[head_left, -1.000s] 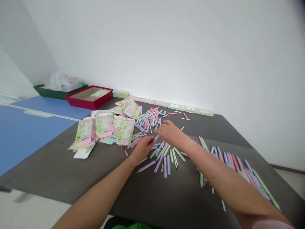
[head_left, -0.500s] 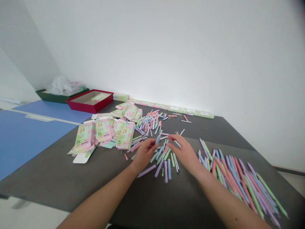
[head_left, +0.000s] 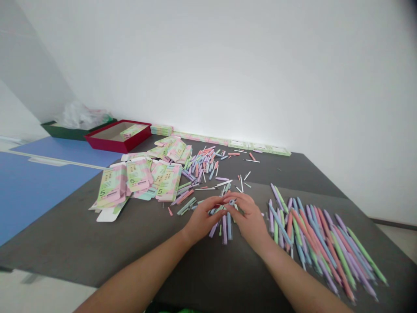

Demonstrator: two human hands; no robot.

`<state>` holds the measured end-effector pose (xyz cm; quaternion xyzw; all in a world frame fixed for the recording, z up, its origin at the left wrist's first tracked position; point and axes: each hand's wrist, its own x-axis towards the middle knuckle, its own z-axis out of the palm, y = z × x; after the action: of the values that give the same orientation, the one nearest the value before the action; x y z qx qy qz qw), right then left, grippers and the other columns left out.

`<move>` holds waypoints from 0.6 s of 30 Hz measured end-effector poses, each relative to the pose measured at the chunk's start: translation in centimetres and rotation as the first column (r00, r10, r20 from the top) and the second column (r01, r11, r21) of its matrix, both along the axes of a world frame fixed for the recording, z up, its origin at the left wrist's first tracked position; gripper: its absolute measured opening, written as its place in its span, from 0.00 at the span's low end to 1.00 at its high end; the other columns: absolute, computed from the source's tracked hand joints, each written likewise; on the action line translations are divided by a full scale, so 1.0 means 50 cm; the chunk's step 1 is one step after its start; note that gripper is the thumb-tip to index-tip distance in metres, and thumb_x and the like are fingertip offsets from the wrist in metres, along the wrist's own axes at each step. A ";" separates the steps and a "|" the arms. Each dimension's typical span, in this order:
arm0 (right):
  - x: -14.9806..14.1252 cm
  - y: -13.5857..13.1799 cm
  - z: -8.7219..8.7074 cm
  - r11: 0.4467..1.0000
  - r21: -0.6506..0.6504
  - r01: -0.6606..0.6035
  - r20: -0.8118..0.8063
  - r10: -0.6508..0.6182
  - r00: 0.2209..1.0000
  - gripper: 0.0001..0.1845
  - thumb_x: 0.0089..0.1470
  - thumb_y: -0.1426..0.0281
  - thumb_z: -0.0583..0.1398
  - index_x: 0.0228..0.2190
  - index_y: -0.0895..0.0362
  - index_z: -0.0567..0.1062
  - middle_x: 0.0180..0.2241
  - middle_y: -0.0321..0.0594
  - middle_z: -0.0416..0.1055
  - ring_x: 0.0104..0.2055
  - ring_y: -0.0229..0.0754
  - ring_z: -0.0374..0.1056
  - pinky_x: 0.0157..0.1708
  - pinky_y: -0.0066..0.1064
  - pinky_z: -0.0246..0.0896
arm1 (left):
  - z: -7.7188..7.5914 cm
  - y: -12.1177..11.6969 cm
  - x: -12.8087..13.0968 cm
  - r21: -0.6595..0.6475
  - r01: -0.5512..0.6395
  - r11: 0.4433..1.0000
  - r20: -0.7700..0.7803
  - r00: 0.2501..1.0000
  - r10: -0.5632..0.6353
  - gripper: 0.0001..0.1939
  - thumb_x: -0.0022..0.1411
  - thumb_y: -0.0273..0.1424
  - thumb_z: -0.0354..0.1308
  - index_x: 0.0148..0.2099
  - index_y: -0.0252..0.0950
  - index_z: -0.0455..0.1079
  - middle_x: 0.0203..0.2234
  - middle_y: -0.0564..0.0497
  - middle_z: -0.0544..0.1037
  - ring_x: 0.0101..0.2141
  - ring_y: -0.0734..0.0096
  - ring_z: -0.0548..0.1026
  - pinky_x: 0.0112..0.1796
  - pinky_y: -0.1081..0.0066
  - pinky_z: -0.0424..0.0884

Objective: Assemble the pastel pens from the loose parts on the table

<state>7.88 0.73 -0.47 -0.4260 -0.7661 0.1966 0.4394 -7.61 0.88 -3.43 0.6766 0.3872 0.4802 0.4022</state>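
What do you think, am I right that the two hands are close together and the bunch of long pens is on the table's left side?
Not quite: the long pens lie on the table's right side, as the head view shows.

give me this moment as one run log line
right hand: holding bluish pen part | left hand: close beside it, grip unclear | beneath: loose pen parts | rightward: pens | leftward: printed cartons

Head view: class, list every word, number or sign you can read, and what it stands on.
"5": left front carton
"5": middle front carton
"5": right front carton
Smaller print on these cartons, and any on the boxes in the back row, is too small or blurred to read.
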 end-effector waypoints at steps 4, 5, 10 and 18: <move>0.025 -0.032 0.027 0.990 0.140 0.018 0.058 -0.027 0.998 0.05 0.54 0.69 0.57 0.33 0.51 0.74 0.38 0.38 0.74 0.43 0.43 0.68 0.52 0.43 0.49 | 0.014 -0.005 -0.011 0.026 -0.098 0.995 -0.045 0.994 0.100 0.11 0.58 0.33 0.55 0.43 0.36 0.71 0.38 0.46 0.76 0.40 0.67 0.72 0.43 0.67 0.68; 0.029 -0.039 0.032 0.987 0.160 0.021 0.064 -0.031 0.997 0.05 0.54 0.69 0.58 0.33 0.51 0.74 0.38 0.38 0.74 0.43 0.43 0.68 0.52 0.43 0.49 | 0.015 -0.006 -0.012 0.029 -0.109 0.994 -0.053 0.992 0.111 0.10 0.58 0.33 0.54 0.42 0.35 0.71 0.37 0.46 0.76 0.39 0.67 0.72 0.43 0.67 0.68; 0.039 -0.063 0.043 0.979 0.202 0.012 0.089 -0.031 0.996 0.07 0.54 0.72 0.57 0.34 0.49 0.73 0.38 0.37 0.74 0.42 0.42 0.68 0.52 0.43 0.48 | 0.014 -0.005 -0.009 0.045 -0.114 0.992 -0.081 0.990 0.117 0.09 0.58 0.33 0.54 0.40 0.36 0.71 0.35 0.47 0.76 0.38 0.68 0.72 0.41 0.68 0.69; 0.058 -0.070 0.015 0.993 0.120 -0.010 0.075 0.001 0.997 0.04 0.55 0.70 0.56 0.34 0.50 0.72 0.35 0.35 0.74 0.39 0.41 0.69 0.51 0.43 0.49 | -0.001 0.024 -0.033 0.023 -0.279 0.960 -0.114 0.953 0.279 0.12 0.59 0.35 0.52 0.42 0.35 0.70 0.38 0.47 0.76 0.40 0.67 0.73 0.42 0.69 0.68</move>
<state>10.79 -2.79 0.28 -0.4037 -0.7935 0.1350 0.4349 -9.26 2.10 -3.46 0.6432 0.4998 0.4934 0.3050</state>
